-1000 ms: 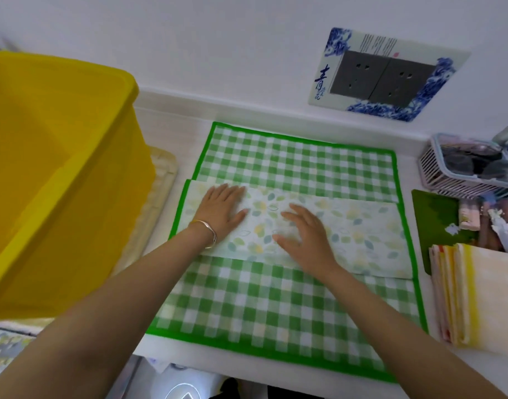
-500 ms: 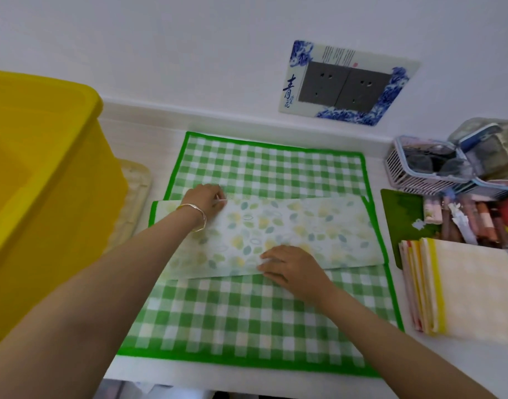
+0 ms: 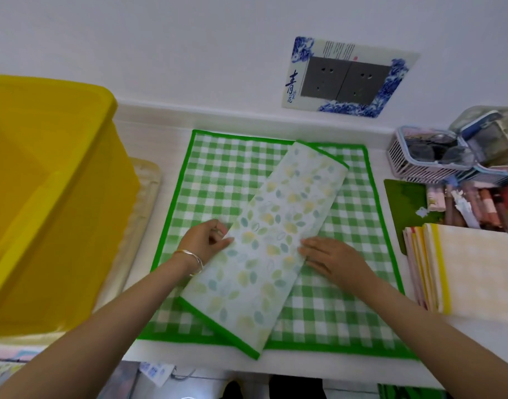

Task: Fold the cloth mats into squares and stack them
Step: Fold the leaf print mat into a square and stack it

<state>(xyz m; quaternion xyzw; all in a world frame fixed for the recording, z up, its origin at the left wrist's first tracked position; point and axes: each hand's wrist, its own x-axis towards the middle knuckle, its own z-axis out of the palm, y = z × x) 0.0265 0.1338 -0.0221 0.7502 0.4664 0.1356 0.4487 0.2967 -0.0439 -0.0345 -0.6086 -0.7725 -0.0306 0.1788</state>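
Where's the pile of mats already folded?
In the head view, the folded pile sits at the table's right edge, beside the green checked mat and in front of the white basket.

A: Where is the leaf-print mat [image 3: 273,240]?
B: Folded long, lying diagonally on the green checked mat [image 3: 218,174].
A: Held how?
B: The left hand [image 3: 202,244] pinches one long edge; the right hand [image 3: 336,256] presses the other.

Wall, far right: blue-and-white socket surround [image 3: 397,73] bears a large dark-blue character 青 [image 3: 291,82] on its left side. Smaller characters beneath and fine vertical print along its top: illegible.
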